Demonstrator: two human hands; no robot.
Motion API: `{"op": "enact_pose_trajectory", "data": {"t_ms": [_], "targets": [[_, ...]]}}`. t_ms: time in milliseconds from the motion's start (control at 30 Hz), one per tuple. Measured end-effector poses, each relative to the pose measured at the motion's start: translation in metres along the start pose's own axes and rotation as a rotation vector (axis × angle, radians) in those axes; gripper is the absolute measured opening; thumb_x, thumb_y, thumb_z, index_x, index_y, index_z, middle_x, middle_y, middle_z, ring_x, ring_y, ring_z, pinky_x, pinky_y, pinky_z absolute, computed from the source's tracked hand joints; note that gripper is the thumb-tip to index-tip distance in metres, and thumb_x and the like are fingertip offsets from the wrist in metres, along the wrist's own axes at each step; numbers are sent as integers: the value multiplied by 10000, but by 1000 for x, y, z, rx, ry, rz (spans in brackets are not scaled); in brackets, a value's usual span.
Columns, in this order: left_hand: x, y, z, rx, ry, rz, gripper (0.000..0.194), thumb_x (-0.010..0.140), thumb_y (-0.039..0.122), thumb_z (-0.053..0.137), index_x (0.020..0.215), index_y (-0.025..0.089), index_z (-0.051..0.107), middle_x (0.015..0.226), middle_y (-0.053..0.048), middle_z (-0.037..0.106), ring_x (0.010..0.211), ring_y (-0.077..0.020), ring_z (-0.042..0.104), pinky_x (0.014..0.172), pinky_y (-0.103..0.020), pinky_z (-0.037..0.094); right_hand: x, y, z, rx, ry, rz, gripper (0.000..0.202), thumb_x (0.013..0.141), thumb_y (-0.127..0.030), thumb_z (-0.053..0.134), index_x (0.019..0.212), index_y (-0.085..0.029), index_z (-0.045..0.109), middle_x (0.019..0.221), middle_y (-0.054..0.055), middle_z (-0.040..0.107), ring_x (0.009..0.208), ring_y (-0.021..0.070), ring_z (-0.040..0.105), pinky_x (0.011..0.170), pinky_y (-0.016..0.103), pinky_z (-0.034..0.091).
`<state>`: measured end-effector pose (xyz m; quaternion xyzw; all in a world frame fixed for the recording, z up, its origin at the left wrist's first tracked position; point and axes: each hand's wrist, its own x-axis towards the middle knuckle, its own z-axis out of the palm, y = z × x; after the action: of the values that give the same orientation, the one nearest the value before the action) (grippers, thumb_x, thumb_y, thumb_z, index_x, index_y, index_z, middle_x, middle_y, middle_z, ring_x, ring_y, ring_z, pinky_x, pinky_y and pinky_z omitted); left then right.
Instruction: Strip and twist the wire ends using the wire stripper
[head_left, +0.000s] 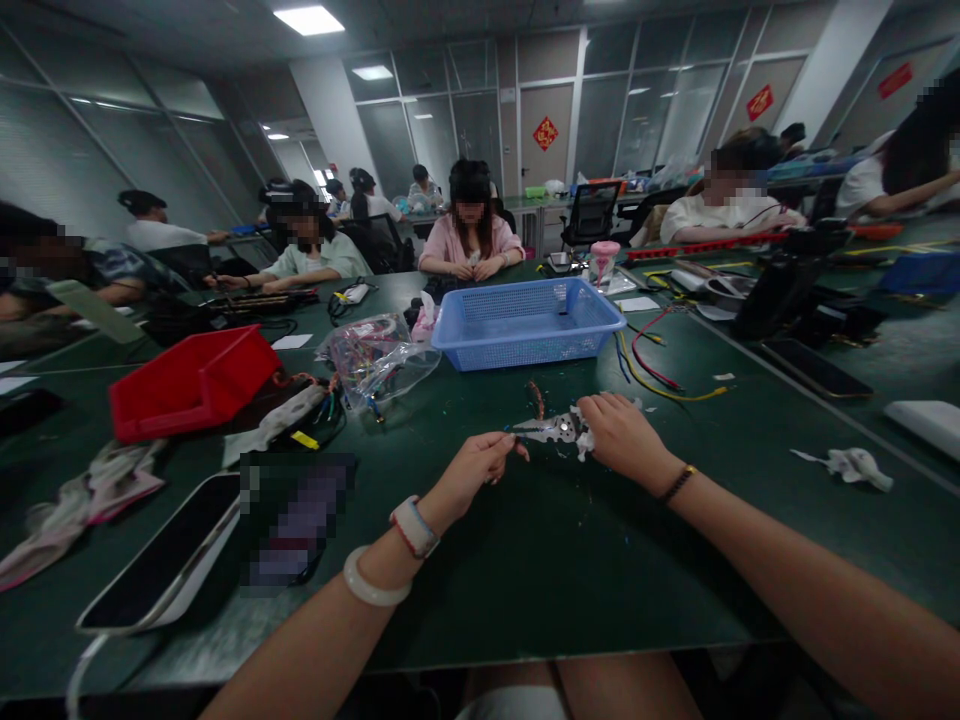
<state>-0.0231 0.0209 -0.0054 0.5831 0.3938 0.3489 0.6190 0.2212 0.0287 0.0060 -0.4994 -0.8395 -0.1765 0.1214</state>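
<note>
Wire-stripping pliers [559, 429] are held in my right hand [621, 432], its fingers wrapped round the handles, with the jaws pointing left. My left hand [481, 466] is closed in a pinch on a thin wire [520, 433] whose end lies at the tips of the pliers. The two hands are a short way apart over the green table [555, 570]. A small brown bundle of strands [536, 400] lies just behind the pliers.
A blue basket [529, 350] stands beyond my hands, beside a clear bag of wires [379, 365]. At left are a red bin [199, 385] and a white-edged device [161, 555]. Coloured wires [652, 370] lie at right. Several people sit around.
</note>
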Motion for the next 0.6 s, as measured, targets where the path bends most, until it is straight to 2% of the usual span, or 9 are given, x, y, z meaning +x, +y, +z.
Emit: {"op": "enact_pose_trajectory", "data": {"t_ms": [167, 333, 467, 600], "targets": [[-1, 2, 1, -24, 23, -3, 409, 821, 519, 566, 836, 118, 643, 462, 97, 312, 419, -60, 252, 468, -224, 250, -1, -1, 3, 23, -1, 30, 156, 822, -98, 454, 917, -116, 576, 841, 113, 638, 795, 224, 538, 749, 313, 345], [1, 1, 0, -24, -13, -1, 399, 834, 507, 561, 859, 119, 654, 461, 95, 322, 419, -61, 256, 474, -223, 258, 0, 2, 7, 30, 38, 40, 205, 822, -78, 436, 963, -110, 581, 880, 118, 636, 820, 227, 537, 771, 321, 372], [1, -1, -2, -24, -62, -15, 388, 855, 487, 548, 865, 117, 662, 460, 93, 324, 421, -62, 269, 475, -218, 270, 1, 6, 9, 24, 144, 22, 375, 764, -29, 456, 1121, -81, 558, 1004, 137, 623, 983, 248, 507, 908, 356, 362], [-1, -1, -1, -49, -118, -32, 357, 866, 453, 547, 885, 116, 664, 463, 90, 337, 426, -64, 301, 472, -210, 276, -1, 8, 2, -78, 228, 68, 369, 782, -71, 491, 1137, -102, 588, 1159, 158, 578, 1101, 282, 436, 971, 402, 319]]}}
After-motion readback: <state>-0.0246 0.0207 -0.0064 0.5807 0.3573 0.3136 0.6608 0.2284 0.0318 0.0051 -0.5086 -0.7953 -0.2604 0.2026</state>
